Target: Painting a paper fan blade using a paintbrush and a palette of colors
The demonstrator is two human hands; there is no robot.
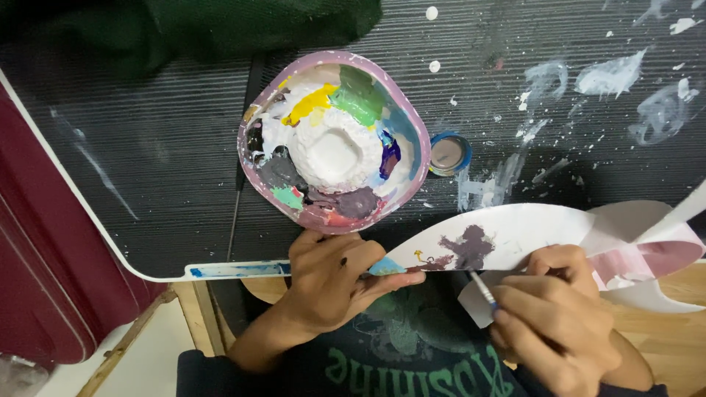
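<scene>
While the left hand (334, 283) pinches the curved white paper cutout (515, 231), the right hand (555, 316) grips a paintbrush (483, 289) beside its purple patch (468, 248).

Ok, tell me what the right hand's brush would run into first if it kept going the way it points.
The right hand holds a thin brush aimed up and left. Straight ahead, it would first meet the purple paint patch on the white paper strip; its tip seems almost touching already, though depth is hard to judge.
</scene>
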